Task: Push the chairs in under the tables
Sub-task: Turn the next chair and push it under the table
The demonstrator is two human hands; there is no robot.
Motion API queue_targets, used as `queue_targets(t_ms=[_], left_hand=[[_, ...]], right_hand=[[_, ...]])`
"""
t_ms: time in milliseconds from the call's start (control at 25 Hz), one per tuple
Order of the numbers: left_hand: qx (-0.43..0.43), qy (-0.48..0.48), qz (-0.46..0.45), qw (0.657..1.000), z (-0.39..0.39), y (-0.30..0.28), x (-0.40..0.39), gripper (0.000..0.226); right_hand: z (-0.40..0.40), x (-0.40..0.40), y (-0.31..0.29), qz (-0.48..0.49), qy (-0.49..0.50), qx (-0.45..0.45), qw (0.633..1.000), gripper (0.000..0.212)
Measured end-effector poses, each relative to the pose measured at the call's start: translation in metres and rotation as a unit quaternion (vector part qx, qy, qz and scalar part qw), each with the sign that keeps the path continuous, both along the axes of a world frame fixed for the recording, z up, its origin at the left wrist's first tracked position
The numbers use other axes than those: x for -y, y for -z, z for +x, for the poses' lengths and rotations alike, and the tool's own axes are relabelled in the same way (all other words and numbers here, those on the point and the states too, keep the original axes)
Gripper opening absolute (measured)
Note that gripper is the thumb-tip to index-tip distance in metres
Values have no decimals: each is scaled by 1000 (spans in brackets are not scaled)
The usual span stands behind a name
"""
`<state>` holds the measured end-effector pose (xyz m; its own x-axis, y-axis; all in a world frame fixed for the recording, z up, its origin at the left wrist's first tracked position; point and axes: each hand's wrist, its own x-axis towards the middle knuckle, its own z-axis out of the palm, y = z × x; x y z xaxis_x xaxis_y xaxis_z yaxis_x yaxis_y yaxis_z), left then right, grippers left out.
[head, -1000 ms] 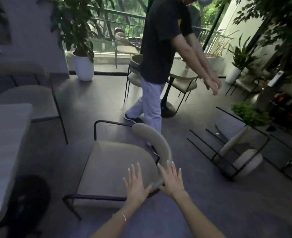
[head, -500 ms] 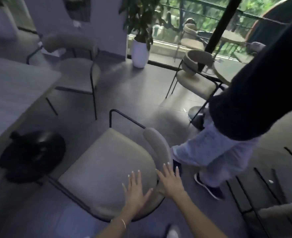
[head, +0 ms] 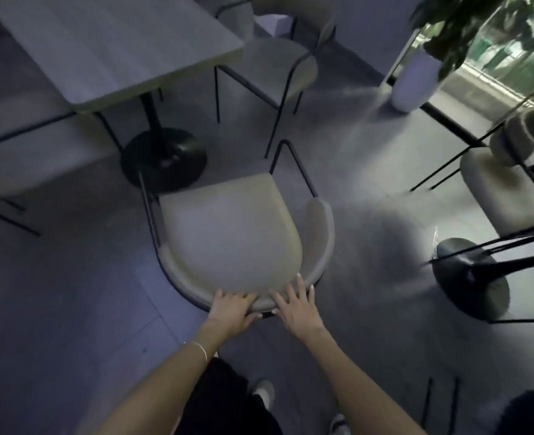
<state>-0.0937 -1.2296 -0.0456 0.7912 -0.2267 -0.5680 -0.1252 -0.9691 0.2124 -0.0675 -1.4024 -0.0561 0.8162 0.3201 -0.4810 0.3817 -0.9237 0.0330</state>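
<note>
A beige cushioned chair (head: 231,233) with a black metal frame stands directly below me, its curved backrest nearest to me. My left hand (head: 231,312) curls over the backrest's rim, thumb under it. My right hand (head: 295,306) lies flat on the same rim, fingers spread. The chair's front points toward a pale wooden table (head: 108,42) on a black round pedestal base (head: 163,158); the seat's front edge is close to that base.
A second beige chair (head: 278,61) sits at the table's far side, another at the left (head: 23,146). A further chair (head: 504,189) and a black table base (head: 469,277) stand at right. A white planter (head: 413,80) is by the window.
The chair has swung round and moved toward the table, which now fills the upper left. My left hand has closed on the backrest. The other person has gone from the centre of view.
</note>
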Motion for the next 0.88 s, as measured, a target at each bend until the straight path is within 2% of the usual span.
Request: queue_targets(t_ms=[120, 280, 480, 560, 880], left_hand=[[18, 9, 12, 1000, -1, -3, 1, 51], [44, 37, 8, 998, 12, -2, -4, 45], [62, 44, 22, 997, 60, -9, -26, 45], [75, 44, 28, 996, 85, -8, -41, 46], [88, 43, 59, 993, 176, 1, -113, 48]], right_hand=[[1, 2, 1, 16, -3, 21, 1000, 49], [15, -1, 2, 26, -4, 37, 999, 31], [62, -23, -3, 21, -13, 8, 1000, 28], [87, -38, -2, 15, -25, 1, 1000, 38], [174, -110, 1, 44, -57, 42, 997, 32]])
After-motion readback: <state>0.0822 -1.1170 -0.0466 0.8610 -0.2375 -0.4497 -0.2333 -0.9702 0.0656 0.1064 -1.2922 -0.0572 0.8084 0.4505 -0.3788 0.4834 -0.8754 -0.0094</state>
